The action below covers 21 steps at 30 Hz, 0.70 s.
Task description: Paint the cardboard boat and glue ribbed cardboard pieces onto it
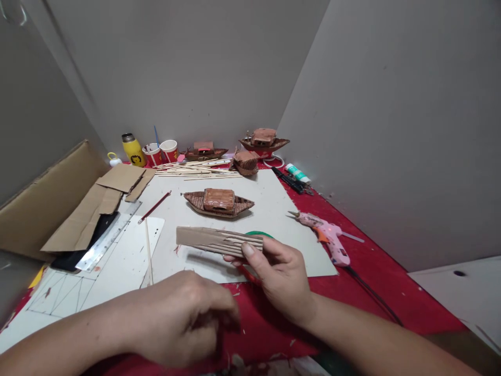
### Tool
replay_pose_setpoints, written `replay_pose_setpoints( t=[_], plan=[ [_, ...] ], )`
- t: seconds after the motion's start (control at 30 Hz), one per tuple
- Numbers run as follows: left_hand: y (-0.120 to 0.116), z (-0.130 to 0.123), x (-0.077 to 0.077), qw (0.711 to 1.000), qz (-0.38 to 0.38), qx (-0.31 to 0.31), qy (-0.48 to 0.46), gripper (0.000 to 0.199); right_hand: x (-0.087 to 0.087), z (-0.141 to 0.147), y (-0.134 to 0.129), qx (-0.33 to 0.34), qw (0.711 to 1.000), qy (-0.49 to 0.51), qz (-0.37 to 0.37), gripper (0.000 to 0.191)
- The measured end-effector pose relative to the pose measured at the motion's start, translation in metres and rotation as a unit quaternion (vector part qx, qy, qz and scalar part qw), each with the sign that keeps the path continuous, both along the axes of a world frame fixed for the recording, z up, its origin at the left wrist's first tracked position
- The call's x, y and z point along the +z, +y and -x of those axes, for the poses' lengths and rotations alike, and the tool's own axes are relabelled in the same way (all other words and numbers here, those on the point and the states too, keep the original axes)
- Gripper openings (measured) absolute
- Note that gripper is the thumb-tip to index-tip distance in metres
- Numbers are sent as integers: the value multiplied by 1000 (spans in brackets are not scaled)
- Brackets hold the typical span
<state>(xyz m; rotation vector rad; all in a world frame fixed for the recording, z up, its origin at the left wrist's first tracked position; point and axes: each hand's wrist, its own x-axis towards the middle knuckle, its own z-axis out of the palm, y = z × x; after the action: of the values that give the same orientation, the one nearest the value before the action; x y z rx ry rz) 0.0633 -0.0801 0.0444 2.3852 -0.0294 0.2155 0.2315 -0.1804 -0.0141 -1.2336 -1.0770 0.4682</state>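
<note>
My right hand (284, 277) pinches a strip of corrugated cardboard (215, 241) between thumb and fingers. Along part of the strip the outer paper is peeled off, baring the ridges. Something red shows under the right palm, and a green edge (260, 233) peeps out behind the strip; I cannot make out either. My left hand (188, 318) hovers lower left of the strip, apart from it, its fingers bent and smeared by motion. Beyond the strip a small brown model boat (219, 202) with a rounded roof rests on the white board (274, 209).
At right lies a pink glue gun (326, 235) with its cord. Cardboard pieces (82, 219), a ruler (109, 237) and a pencil (155, 207) are at left. Thin sticks (195, 169), paper cups (168, 151), a yellow bottle (133, 150) and more model boats (264, 138) line the back.
</note>
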Motion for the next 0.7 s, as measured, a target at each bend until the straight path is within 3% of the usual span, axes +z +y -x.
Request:
replay_pose_setpoints(
  t=[0.1, 0.17, 0.23, 0.3, 0.4, 0.53, 0.7],
  plan=[
    [7, -3, -3, 991, -14, 79, -109, 34, 0, 1, -1, 3, 999, -34, 0, 20],
    [13, -6, -9, 969, -38, 163, -183, 30, 1, 2, -2, 3, 998, -67, -4, 21],
    [17, -8, -18, 960, -62, 200, -186, 34, 1, 3, -2, -4, 994, -112, -15, 20],
    [19, -11, -26, 962, -71, 213, -158, 36, 0, 4, -1, -15, 985, -165, -40, 18],
    [18, -14, -32, 966, -50, 218, -131, 24, -2, 5, -1, -20, 972, -221, -77, 21],
    [19, -17, -28, 974, 7, 210, -84, 7, -3, 4, 0, -2, 964, -249, -93, 29],
    [19, -17, -20, 975, 47, 211, -54, 7, -3, 4, -2, 10, 955, -278, -102, 33]
  ],
)
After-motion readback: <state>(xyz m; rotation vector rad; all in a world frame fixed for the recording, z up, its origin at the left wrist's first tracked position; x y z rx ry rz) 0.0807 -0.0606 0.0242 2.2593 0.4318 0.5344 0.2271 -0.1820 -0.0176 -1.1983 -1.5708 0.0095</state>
